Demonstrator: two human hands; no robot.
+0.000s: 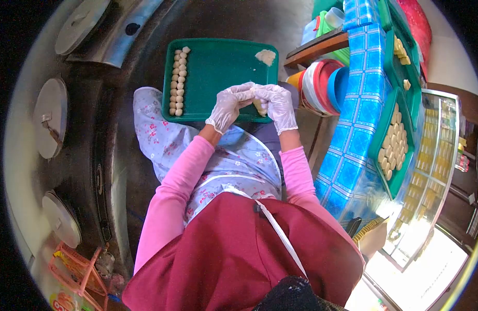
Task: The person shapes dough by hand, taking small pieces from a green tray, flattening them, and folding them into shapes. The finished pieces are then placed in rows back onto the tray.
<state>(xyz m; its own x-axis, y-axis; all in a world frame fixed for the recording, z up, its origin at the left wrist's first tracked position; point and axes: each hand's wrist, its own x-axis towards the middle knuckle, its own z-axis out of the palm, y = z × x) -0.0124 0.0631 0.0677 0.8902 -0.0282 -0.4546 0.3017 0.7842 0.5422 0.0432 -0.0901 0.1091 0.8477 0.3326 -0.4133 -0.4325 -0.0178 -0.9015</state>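
Observation:
Both my hands wear thin clear gloves and meet above the right front part of a green tray [218,67]. The fingers of my left hand [231,106] are pressed together near those of my right hand [277,105]; whatever lies between the fingertips is too small to make out. A pale piece of dough [260,107] shows just under my right hand. Two columns of small round dough balls [180,83] line the tray's left side. A crumbly pale heap [265,57] lies in its back right corner.
At the right, a blue checked cloth [360,93] covers a table holding a green tray of flat dough pieces [394,140]. Red and blue tubs [329,85] stand beside it. Round metal lids [51,118] lie along the left. A glass case [430,160] stands far right.

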